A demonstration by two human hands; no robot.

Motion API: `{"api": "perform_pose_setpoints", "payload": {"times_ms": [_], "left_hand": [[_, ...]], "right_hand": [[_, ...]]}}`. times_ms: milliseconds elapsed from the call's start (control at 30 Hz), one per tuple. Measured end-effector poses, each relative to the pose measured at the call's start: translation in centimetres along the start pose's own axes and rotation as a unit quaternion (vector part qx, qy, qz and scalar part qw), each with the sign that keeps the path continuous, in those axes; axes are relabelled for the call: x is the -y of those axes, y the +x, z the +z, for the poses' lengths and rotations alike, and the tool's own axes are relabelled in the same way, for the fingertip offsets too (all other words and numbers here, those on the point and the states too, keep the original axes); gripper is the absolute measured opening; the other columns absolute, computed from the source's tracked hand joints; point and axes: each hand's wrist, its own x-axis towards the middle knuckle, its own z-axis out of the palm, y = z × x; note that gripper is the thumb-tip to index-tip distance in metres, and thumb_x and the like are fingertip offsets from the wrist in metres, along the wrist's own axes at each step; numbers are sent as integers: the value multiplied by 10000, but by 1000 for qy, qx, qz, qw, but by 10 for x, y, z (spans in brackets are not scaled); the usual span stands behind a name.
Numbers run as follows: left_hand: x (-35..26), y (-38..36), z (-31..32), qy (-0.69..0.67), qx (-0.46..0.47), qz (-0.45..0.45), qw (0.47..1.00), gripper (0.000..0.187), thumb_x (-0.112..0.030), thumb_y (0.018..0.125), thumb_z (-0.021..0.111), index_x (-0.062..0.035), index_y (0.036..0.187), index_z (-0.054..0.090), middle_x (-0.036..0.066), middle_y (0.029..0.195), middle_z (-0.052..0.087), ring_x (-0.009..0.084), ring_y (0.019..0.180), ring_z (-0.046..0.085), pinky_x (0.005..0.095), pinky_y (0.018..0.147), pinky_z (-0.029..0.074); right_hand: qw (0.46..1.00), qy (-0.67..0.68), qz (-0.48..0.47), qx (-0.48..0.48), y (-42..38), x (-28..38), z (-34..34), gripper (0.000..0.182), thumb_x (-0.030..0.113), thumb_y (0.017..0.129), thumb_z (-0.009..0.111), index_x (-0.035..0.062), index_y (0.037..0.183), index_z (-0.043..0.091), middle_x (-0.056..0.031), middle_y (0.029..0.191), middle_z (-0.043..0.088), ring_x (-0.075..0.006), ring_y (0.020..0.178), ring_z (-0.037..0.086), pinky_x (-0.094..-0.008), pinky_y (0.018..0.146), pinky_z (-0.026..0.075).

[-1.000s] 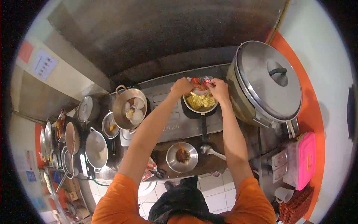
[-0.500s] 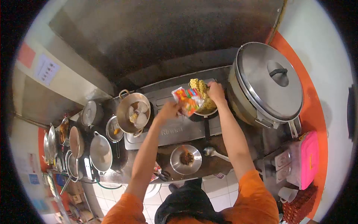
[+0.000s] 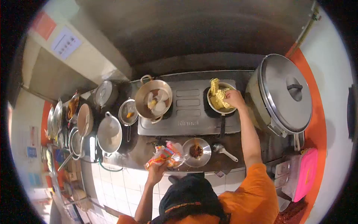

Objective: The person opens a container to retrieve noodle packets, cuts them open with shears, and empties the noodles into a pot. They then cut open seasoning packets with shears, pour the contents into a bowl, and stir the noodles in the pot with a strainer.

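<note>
In the head view my left hand (image 3: 156, 171) is closed around crumpled red-and-white noodle packets (image 3: 167, 154), held low beside a steel bowl (image 3: 185, 152) with dark seasoning (image 3: 196, 150) in it. My right hand (image 3: 235, 99) is over a saucepan (image 3: 212, 106) on the right burner, its fingers pinched on yellow dry noodles (image 3: 220, 98). One piece of the noodles leans up past the pan's far rim. My fingertips are partly lost among the noodles. A metal spoon with a pale handle (image 3: 228, 154) lies right of the bowl.
Left on the stove (image 3: 188, 125) stands a two-handled pot (image 3: 141, 99) with pale round pieces in liquid. A large lidded pot (image 3: 278, 93) borders the right side. Strainers, a white wok (image 3: 109, 135) and other pans crowd the left. A pink-lidded box (image 3: 306, 174) sits far right.
My left hand has carried the packets from beside the saucepan down and left to the counter's front edge. The right hand has moved into the saucepan at the noodles. The view has shifted.
</note>
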Motion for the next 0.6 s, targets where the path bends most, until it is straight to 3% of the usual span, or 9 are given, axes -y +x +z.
{"api": "perform_pose_setpoints", "payload": {"times_ms": [100,133,167,233,367,433,467,567,600], "left_hand": [[45,-57,-19,-48,-42,-106,992,292,-211,1005,570,50,994,701,107,819,715,147,703,640,298,650,505],[48,-73,-29,-39,-61,-119,990,260,-186,993,575,42,1031,696,107,799,710,157,709,660,302,651,515],[50,-85,-38,-31,-80,-131,988,239,-161,981,580,34,1067,691,107,780,704,166,716,680,306,652,525],[62,-106,-45,-84,-153,-145,974,319,-258,999,594,44,968,692,101,751,690,152,693,665,289,625,503],[68,-149,-60,-130,-260,-145,946,403,-352,999,596,30,916,692,83,726,677,136,660,628,284,609,483],[57,-164,-69,-83,-271,-199,938,346,-294,1008,584,26,904,666,86,765,682,166,697,662,279,607,500],[41,-165,-67,-93,-308,-178,930,442,-373,1005,581,38,879,687,77,729,676,132,646,613,279,601,475],[53,-186,-69,-99,-322,-167,927,440,-356,1016,563,49,882,673,84,733,669,135,677,630,291,612,494],[52,-192,-71,-97,-335,-162,923,432,-348,1018,559,50,890,670,85,738,670,135,679,632,289,609,497]], "right_hand": [[975,-178,-33,130,2,9,12,263,229,662,770,68,868,750,-173,857,712,-320,837,697,-432,754,549],[957,-238,4,166,0,30,10,201,153,675,748,51,848,751,-188,903,714,-316,873,704,-435,756,561],[948,-277,8,156,8,26,19,189,143,680,742,47,843,751,-194,913,714,-323,879,702,-438,762,561],[926,-350,20,138,21,1,47,166,124,691,730,39,832,752,-205,935,714,-338,892,700,-444,773,561],[973,-211,80,48,55,18,8,293,189,740,753,28,982,726,-202,1041,708,-377,961,677,-457,841,542],[989,-112,34,-94,52,62,-5,383,241,750,770,56,1077,696,-194,1059,702,-374,1007,660,-461,867,528],[984,-58,11,-166,50,75,-5,430,267,755,779,70,1124,682,-191,1068,699,-373,1030,652,-463,880,521],[979,-168,-80,-87,68,41,33,495,322,758,788,123,1190,652,-166,1023,703,-368,1072,628,-464,903,504],[972,-185,-82,-116,63,45,33,427,280,755,795,128,1135,675,-147,995,699,-359,1074,624,-466,900,499]]}}
